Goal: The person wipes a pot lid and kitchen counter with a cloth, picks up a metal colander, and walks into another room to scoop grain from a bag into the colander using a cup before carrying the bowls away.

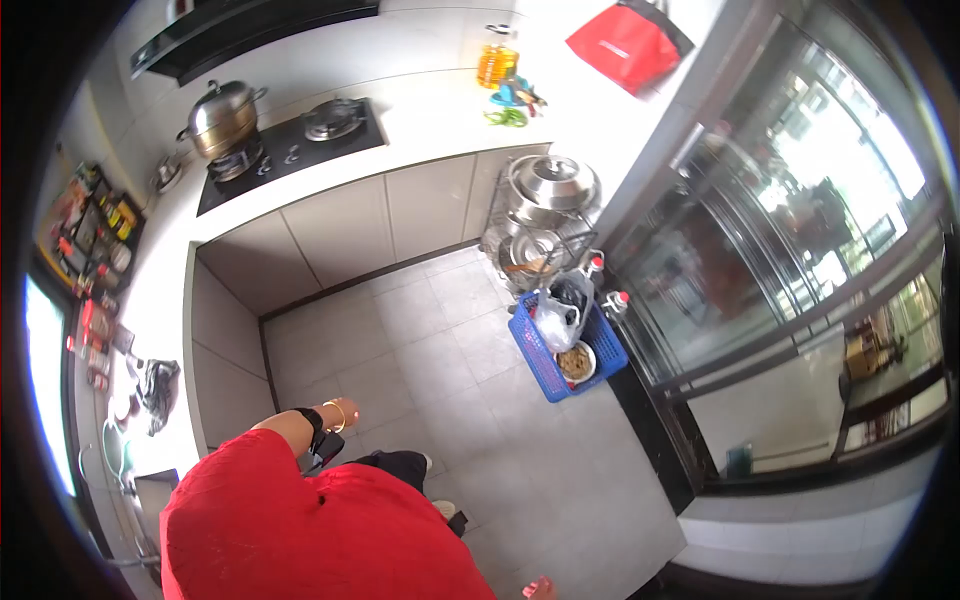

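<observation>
Hanging beside the shirt (320,530), the right hand (540,588) is showing only some fingers; whether it is holding something, I cannot tell. The left hand (343,413) is extending above the floor (430,340); how wide its fingers are opening, I also cannot tell. Well apart from both, the blue basket (532,350) is standing on the floor, carrying a plastic bag (556,325) and a bowl (591,352). Farther, oil (494,66) is standing near greens (508,117) on the counter (420,125), and a steamer (222,118) is sitting on the stove (320,155). A red bag (622,48) is hanging, bearing pale writing too blurred for reading.
</observation>
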`<act>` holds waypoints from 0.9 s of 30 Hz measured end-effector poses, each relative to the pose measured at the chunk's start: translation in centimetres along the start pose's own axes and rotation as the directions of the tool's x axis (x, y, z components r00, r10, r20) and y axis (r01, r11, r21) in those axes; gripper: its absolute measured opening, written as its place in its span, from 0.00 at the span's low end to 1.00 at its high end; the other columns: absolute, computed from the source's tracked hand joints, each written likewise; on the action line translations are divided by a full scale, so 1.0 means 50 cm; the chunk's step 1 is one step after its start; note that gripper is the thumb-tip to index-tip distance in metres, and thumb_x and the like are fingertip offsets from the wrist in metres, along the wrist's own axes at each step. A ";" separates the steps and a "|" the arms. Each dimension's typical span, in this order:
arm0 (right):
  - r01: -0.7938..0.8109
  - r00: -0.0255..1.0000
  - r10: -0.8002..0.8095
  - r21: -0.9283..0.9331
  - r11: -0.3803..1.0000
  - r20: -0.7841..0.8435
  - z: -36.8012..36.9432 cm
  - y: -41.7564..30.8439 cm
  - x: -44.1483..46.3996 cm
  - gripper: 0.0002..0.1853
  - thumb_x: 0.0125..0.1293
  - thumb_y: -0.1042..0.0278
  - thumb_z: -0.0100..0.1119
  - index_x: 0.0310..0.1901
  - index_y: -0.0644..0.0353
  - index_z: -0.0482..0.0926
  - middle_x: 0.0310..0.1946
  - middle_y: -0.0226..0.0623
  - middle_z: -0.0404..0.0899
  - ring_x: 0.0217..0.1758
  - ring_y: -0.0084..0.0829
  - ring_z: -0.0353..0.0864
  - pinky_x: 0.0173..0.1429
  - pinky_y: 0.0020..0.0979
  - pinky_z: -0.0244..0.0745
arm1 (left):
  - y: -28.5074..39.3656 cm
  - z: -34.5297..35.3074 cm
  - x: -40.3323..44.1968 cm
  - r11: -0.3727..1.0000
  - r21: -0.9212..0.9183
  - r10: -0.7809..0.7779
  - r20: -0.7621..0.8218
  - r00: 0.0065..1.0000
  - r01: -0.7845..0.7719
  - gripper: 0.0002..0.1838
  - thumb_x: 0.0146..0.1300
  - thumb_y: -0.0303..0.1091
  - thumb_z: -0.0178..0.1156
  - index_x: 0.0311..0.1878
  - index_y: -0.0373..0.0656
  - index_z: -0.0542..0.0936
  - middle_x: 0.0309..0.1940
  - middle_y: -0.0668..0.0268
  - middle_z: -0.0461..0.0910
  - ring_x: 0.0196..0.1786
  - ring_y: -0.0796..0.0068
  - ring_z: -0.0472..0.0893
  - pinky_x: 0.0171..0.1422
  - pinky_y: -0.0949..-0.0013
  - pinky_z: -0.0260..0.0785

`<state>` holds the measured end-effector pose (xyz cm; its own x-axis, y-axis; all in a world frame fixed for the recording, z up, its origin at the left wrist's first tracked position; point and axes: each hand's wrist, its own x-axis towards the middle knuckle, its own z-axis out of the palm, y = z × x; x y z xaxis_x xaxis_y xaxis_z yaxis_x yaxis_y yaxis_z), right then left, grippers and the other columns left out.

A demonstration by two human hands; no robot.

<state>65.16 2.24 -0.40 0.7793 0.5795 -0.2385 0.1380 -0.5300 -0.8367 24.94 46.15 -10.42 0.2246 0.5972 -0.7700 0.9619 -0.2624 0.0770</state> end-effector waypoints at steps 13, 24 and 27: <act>-0.357 0.887 0.314 0.071 0.931 0.339 0.347 -0.280 0.396 0.11 0.58 0.67 0.52 0.40 0.64 0.74 0.20 0.32 0.72 0.18 0.22 0.70 0.24 0.22 0.68 | -0.138 -0.127 0.167 0.978 -0.178 -0.101 0.072 0.992 0.112 0.15 0.54 0.42 0.46 0.39 0.47 0.77 0.39 0.58 0.77 0.44 0.57 0.76 0.47 0.58 0.68; -0.163 0.857 0.192 -0.102 0.981 0.478 0.575 -0.528 0.620 0.12 0.60 0.67 0.49 0.39 0.66 0.75 0.21 0.33 0.74 0.20 0.20 0.71 0.27 0.21 0.69 | -0.267 -0.414 0.458 0.956 -0.273 -0.154 -0.163 0.975 0.106 0.16 0.54 0.40 0.43 0.38 0.42 0.77 0.38 0.55 0.77 0.43 0.54 0.76 0.45 0.56 0.68; -0.159 0.844 0.217 -0.159 0.975 0.491 0.584 -0.523 0.680 0.12 0.60 0.66 0.49 0.39 0.65 0.75 0.21 0.34 0.74 0.20 0.21 0.71 0.26 0.22 0.69 | -0.200 -0.482 0.491 0.950 -0.307 -0.121 -0.201 0.972 0.055 0.17 0.55 0.39 0.43 0.38 0.39 0.77 0.37 0.53 0.77 0.42 0.54 0.77 0.44 0.56 0.69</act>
<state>70.18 53.89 -1.02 0.3873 0.6777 -0.6251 0.1077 -0.7066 -0.6994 24.59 81.72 -14.82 0.1334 0.7645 -0.6307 0.9740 0.0163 0.2258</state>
